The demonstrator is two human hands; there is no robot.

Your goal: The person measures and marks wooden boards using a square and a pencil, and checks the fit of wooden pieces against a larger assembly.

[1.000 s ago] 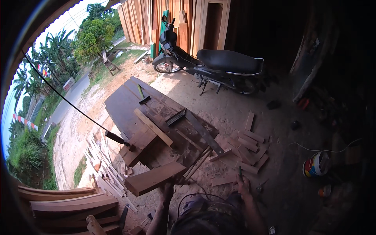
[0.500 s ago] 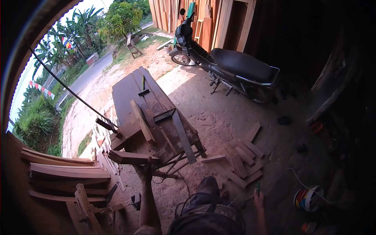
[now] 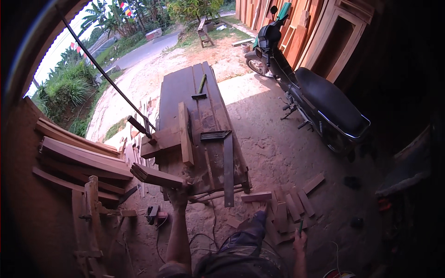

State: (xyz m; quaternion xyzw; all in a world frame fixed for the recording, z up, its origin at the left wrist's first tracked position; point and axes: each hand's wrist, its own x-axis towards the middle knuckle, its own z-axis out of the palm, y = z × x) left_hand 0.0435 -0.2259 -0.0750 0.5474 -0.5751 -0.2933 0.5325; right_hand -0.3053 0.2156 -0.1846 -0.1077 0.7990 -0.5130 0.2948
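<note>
My left hand [image 3: 178, 197] is closed round the near end of a short bundle of wooden pieces [image 3: 155, 176], which looks like more than one length held together. The bundle sticks out to the left, beside the near left corner of a dark wooden workbench [image 3: 174, 85]. My right hand [image 3: 300, 242], low beside my right leg, grips a thin green stick [image 3: 301, 226] like a pencil or pen, its tip pointing up. On the bench lie a wooden batten [image 3: 185, 139], a carpenter's square [image 3: 228, 171] overhanging the near edge, and a hammer [image 3: 201, 88] with a greenish handle.
Several wood offcuts [image 3: 280, 215] lie on the floor right of the bench. A motorbike [image 3: 324, 97] stands farther right. Stacked boards [image 3: 83, 157] line the left side, with a wooden stand [image 3: 90, 208] nearer me. A corded power tool [image 3: 153, 215] sits on the floor.
The whole view has swung, so bench and motorbike appear farther right and the bench more upright. Both hands keep hold of the same things.
</note>
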